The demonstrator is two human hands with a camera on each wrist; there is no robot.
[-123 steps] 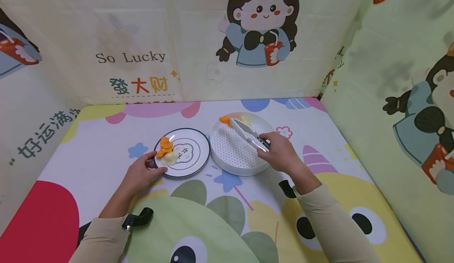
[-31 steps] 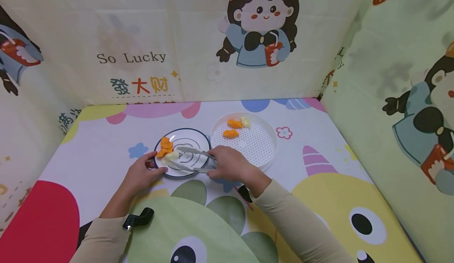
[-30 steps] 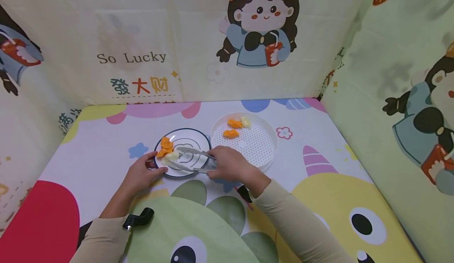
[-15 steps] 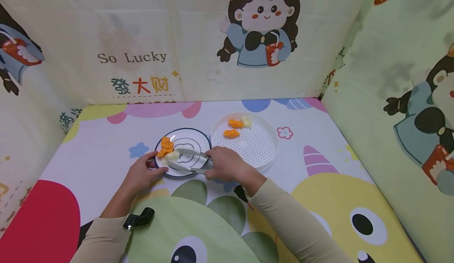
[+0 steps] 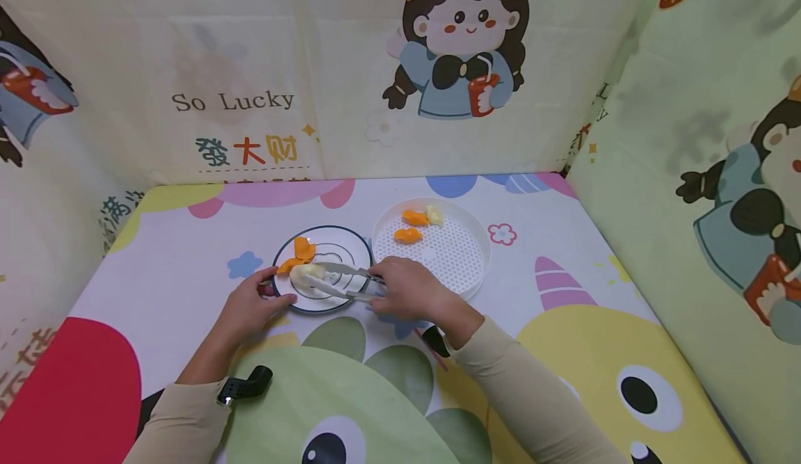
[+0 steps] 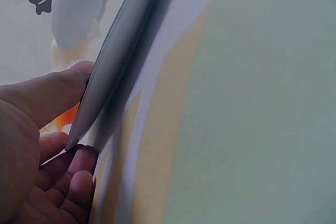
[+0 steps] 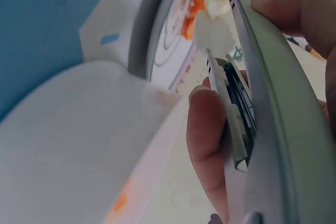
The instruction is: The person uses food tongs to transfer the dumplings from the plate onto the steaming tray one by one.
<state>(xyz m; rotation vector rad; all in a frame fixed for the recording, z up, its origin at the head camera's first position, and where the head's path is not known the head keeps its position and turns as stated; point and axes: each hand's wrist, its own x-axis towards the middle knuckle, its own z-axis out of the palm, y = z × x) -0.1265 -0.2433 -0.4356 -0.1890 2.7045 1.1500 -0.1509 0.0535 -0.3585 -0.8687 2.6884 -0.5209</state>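
Tongs (image 5: pixel 352 270) in right hand (image 5: pixel 407 287).

The tongs (image 7: pixel 278 103) look like smooth, shiny metal; the plate (image 5: pixel 349 250), glossy ceramic; the tray (image 5: pixel 459 259), matt plastic; the backdrop (image 5: pixel 344 46), wrinkled cloth.

White table (image 5: pixel 169 262) printed with cartoon shapes (green, yellow and red among them), a dark-rimmed white plate (image 5: pixel 352 250) on it, a round white perforated tray (image 5: pixel 455 255) just beside the plate
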